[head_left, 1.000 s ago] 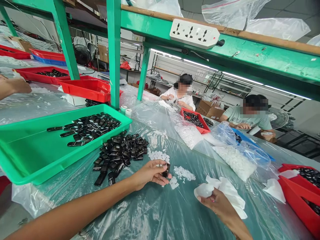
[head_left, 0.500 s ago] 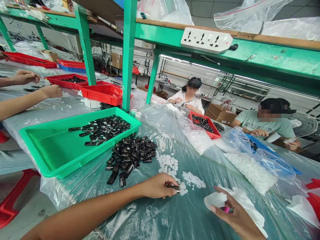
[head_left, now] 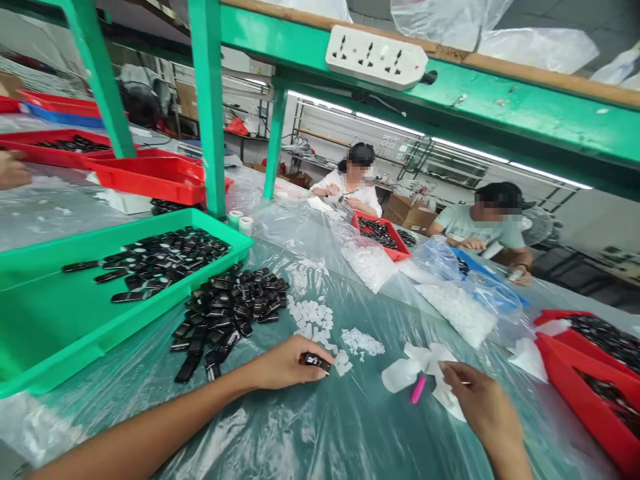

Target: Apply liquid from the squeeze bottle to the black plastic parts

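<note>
My left hand (head_left: 295, 362) is closed around a small glossy black piece (head_left: 316, 361) with pale marks, just above the table. Beside its fingertips lie small white translucent pieces (head_left: 343, 362). My right hand (head_left: 483, 400) has its fingers pinched together over a crumpled white cloth or tissue (head_left: 449, 395); a thin pale bit shows at the fingers, too small to name. Left of that hand a translucent white bottle (head_left: 400, 375) lies on its side, with a bright pink stick-like object (head_left: 418, 389) next to it. A heap of similar black pieces (head_left: 230, 303) lies left of my left hand.
A green tray (head_left: 120, 340) holding black pieces stands at left. White bits (head_left: 363, 342) lie mid-table. Red trays (head_left: 565, 360) stand at right, and bags of white parts (head_left: 460, 310) farther back. A green shelf post (head_left: 207, 113) rises behind. Two people sit across the table.
My right hand has let go of the white bottle, now lying on the table, and moved to the white cloth. My left hand still holds the black piece. The view has turned right.
</note>
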The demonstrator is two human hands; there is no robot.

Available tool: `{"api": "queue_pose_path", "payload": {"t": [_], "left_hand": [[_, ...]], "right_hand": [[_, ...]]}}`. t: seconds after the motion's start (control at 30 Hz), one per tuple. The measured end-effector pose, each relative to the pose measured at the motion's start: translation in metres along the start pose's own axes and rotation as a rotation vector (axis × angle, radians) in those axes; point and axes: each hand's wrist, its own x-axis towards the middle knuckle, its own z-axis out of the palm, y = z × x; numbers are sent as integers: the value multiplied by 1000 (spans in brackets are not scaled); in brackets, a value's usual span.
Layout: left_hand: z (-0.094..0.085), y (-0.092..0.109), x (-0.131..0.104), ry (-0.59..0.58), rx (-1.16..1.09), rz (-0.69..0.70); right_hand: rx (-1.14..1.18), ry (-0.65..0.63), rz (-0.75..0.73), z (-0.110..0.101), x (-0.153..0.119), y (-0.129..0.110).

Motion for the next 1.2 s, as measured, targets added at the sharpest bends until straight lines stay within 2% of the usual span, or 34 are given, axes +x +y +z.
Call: {"api": "queue_pose_path", "payload": {"t": [0.1,0.2,0.4,0.67,0.9,1.0,1.1,1.17,1.2], "left_hand": [[4,1,0,31,48,3],[11,2,-1,24,76,-14],[17,5,-5,-4,110,-14],[16,4,-6,-40,87,5],[15,15,-10,-15,356,31],[15,17,-12,16,449,46],[15,15,-12,65,512,97],[16,14,-12,80,516,129],[16,13,-12,76,509,143]], "right_hand": [[-188,-34,33,2,-5,-3],[-225,-48,50,14,-7,-9],[-259,-82,-33,37,-6,-16],[-212,-111,-62,19,-10,-16],[-222,-44,-22,13,-9,-11],[-236,126,44,0,-13,-13],[-138,523,71,-12,-25,-27],[1,809,-26,-16,-37,-43],[80,894,-78,-15,-44,-52]]}}
